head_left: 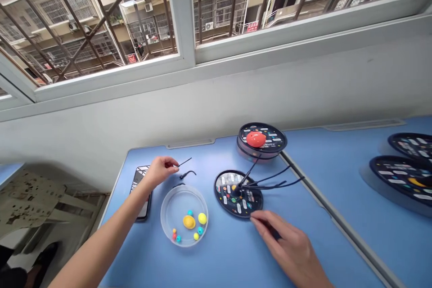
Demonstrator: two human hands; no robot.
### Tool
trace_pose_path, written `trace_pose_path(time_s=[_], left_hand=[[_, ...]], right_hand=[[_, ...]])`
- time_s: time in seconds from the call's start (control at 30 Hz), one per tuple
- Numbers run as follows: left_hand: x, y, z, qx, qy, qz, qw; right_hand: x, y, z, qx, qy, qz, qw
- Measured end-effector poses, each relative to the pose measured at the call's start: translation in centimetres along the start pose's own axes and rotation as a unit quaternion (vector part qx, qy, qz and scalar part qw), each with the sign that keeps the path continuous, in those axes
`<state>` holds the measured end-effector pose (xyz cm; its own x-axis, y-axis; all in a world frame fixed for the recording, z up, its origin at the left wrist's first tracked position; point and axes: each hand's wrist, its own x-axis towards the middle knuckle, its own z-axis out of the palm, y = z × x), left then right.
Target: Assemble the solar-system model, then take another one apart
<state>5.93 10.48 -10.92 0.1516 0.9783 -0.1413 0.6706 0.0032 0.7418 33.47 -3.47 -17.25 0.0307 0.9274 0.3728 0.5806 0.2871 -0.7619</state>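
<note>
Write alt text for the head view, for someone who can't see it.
A person's left hand holds a thin black stick while the right hand is at the rim of a dark disc with black rods fanning from its middle. Left of the disc, a clear dish of coloured balls sits on the blue table, with a phone farther left.

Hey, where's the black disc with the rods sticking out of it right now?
In the head view, the black disc lies just right of centre on the blue table, right of the clear dish, with the right hand at its near edge.
</note>
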Motion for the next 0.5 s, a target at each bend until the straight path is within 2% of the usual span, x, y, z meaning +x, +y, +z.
trace_pose_path(time_s=[0.1, 0.2, 0.3, 0.37, 0.5], left_hand=[[-2.1, 2.3, 1.6, -0.066, -0.027, 0.006, 0.997], [-5.0, 4.9, 4.5, -0.154, -0.131, 0.032, 0.979], [-7.3, 6.7, 7.1, -0.129, -0.208, 0.075, 0.967], [-8.0, 7.4, 8.1, -0.113, -0.222, 0.084, 0.965], [-7.7, 8.3, 8.9, -0.095, -0.203, 0.079, 0.971]], right_hand=[[0.0, -0.9, -0.2, 0.065, 0.002, 0.081, 0.995], [0.0, -2.1, -0.4, 0.197, -0.033, 0.155, 0.968], [-0.1, -3.1, -0.6, 0.296, -0.067, 0.203, 0.931], [-0.2, -3.5, -0.9, 0.318, -0.055, 0.218, 0.921], [-0.3, -3.4, -1.4, 0.341, -0.011, 0.220, 0.914]])
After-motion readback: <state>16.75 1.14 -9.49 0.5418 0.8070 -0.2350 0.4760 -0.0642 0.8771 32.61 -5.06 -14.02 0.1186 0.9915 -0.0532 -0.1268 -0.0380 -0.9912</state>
